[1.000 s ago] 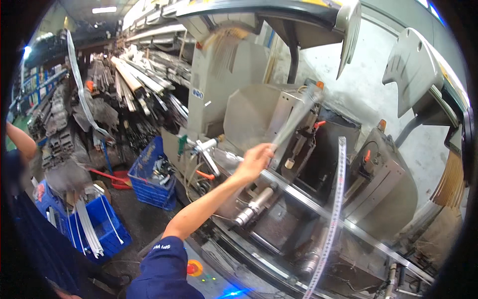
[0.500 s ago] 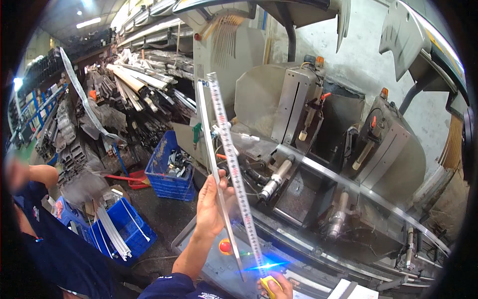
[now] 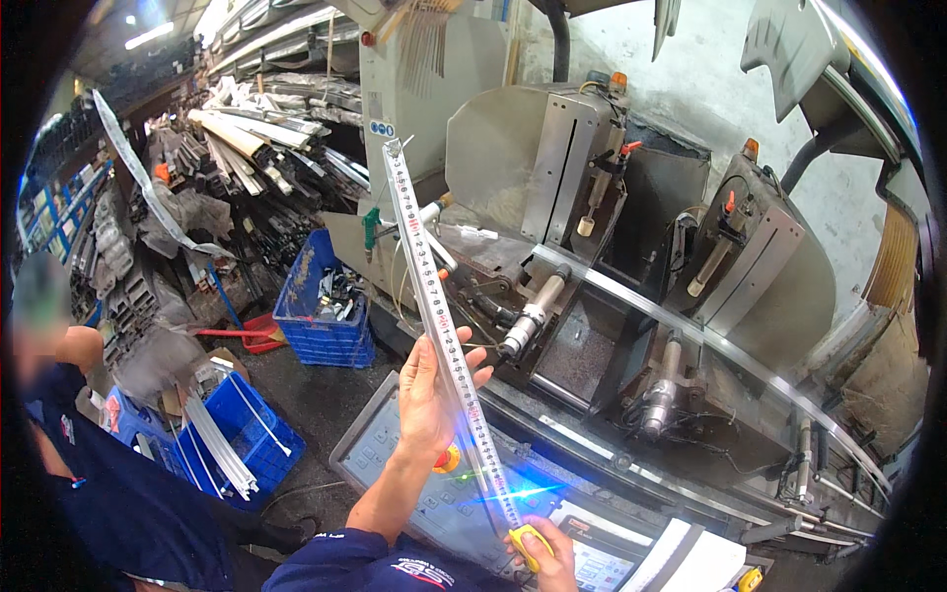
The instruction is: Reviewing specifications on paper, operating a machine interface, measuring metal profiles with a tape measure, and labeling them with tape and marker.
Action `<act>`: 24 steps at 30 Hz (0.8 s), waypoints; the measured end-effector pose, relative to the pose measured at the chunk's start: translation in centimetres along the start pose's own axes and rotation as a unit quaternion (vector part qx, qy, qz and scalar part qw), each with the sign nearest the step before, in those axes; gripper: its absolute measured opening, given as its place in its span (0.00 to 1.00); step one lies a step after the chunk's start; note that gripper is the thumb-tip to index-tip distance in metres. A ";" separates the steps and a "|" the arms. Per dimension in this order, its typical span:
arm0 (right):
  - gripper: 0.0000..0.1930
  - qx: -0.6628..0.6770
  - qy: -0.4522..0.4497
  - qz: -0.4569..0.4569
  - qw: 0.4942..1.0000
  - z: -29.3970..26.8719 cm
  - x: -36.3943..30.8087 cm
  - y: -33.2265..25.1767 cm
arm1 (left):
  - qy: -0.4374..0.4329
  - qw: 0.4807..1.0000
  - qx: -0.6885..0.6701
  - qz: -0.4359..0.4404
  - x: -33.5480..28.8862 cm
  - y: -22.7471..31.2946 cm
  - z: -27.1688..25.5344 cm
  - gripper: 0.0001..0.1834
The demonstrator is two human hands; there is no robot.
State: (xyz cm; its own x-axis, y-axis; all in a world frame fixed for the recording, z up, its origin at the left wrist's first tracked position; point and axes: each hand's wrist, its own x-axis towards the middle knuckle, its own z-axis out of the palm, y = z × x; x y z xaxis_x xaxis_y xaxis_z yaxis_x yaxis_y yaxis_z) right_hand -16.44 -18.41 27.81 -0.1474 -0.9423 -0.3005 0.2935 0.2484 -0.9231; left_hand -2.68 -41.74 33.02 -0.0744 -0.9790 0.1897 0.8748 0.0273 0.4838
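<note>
My left hand (image 3: 422,409) is closed round a long, thin metal strip (image 3: 411,261), held up at a slant. Along the strip runs the white blade of a tape measure (image 3: 456,365), its far end at the strip's top end. The yellow tape case (image 3: 531,547) is gripped in my right hand (image 3: 557,560), low in the view. Several fingers of my left hand show behind and beyond the blade. A bright blue glare covers part of the blade near the case.
Below my hands lies a control panel (image 3: 380,444). A double-headed saw machine (image 3: 572,168) stands ahead, a long metal profile (image 3: 641,301) across it. Blue crates (image 3: 330,340) with offcuts are on the floor. Another person (image 3: 109,483) stands at the left.
The tape blade, previously apart from the strip on its right, now lies against it. My right hand has risen slightly with the case. The view has shifted a little.
</note>
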 end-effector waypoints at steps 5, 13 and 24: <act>0.25 -0.006 0.012 0.002 1.000 -0.2 -0.1 -0.4 | 0.006 1.000 -0.004 -0.003 -0.2 -0.7 -0.1 0.18; 0.22 -0.035 0.018 0.031 0.999 -0.4 0.1 0.0 | 0.052 0.998 0.034 0.014 -0.9 -0.4 -0.5 0.21; 0.19 -0.246 0.044 -0.107 0.962 -2.6 1.9 -4.0 | 0.085 0.975 0.055 0.197 5.1 3.7 -6.4 0.26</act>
State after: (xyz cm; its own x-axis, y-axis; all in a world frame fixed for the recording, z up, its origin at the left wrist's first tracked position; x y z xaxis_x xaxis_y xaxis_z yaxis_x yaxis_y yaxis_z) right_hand -20.39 -20.60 30.29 -0.2399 -0.9666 -0.0903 -0.2328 0.1476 -0.9613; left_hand 3.26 -47.88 30.36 0.3455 -0.9076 0.2387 0.7627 0.4197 0.4920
